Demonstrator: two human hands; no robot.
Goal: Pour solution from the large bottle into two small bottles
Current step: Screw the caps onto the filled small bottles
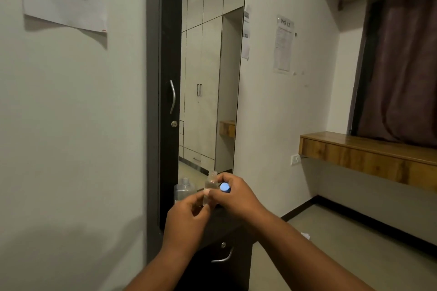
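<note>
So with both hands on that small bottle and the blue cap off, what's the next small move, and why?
Probably screw the blue cap onto the small bottle. The right hand holds the cap beside the bottle's open neck, and the left hand steadies the bottle lower down. Whether it has been filled is too blurred to tell; if it hasn't, pouring from the open bottle behind comes first.

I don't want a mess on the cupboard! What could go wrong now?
1. The small clear plastic bottle has no cap on, so it could spill if it tips between the left hand and right hand.
2. The round blue cap, pinched by the right hand, might slip and drop.
</note>
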